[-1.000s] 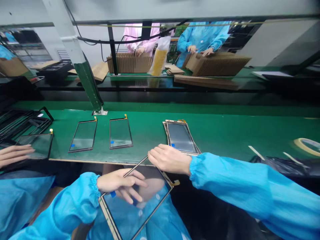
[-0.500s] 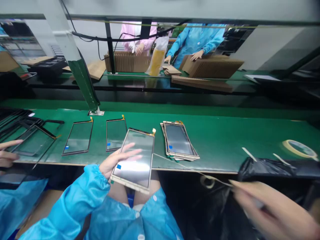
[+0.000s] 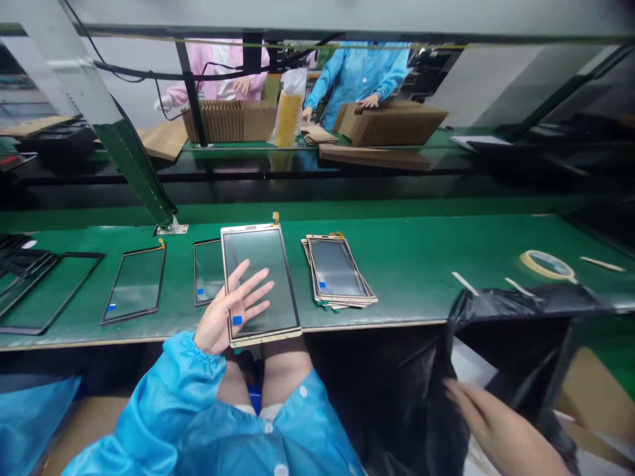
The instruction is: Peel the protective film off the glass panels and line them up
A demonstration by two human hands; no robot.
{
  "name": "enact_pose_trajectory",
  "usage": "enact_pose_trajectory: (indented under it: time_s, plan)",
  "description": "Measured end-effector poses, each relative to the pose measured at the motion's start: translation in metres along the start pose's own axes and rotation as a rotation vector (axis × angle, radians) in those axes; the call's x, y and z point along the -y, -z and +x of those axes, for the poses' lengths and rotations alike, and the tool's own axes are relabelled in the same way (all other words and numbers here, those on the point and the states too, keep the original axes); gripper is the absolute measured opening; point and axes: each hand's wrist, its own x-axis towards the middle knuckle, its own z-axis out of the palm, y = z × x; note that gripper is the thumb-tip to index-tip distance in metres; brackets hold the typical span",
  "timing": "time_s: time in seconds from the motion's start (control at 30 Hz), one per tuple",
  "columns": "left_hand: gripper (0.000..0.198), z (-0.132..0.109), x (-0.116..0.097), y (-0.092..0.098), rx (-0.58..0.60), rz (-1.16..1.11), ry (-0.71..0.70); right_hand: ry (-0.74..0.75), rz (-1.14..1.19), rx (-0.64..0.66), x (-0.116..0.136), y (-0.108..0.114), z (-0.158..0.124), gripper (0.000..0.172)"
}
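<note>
Fingers of left hand spread flat under glass panel, supporting it; right hand blurred at black bag, grip unclear. Best kept level, edges only, no smudges.

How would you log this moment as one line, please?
left hand: supports glass panel | right hand: at black bag | panel stack: on belt

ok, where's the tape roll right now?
In the head view the tape roll lies flat on the green bench, far right, just beyond the black bag that the right hand is at.
</note>
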Motion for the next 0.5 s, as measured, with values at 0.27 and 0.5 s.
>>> enact_pose_trajectory:
  time_s: [0.27, 0.5]
  plan:
    - [0.051, -0.034, 0.006, -0.020, -0.014, 0.173, -0.203, 0.433, 0.635, 0.678, 0.196, -0.044, 0.047, 0.028]
    - [0.053, -0.046, 0.013, -0.023, -0.087, 0.243, -0.305, 0.657, 0.066, 0.557, 0.208, -0.042, 0.050, 0.026]
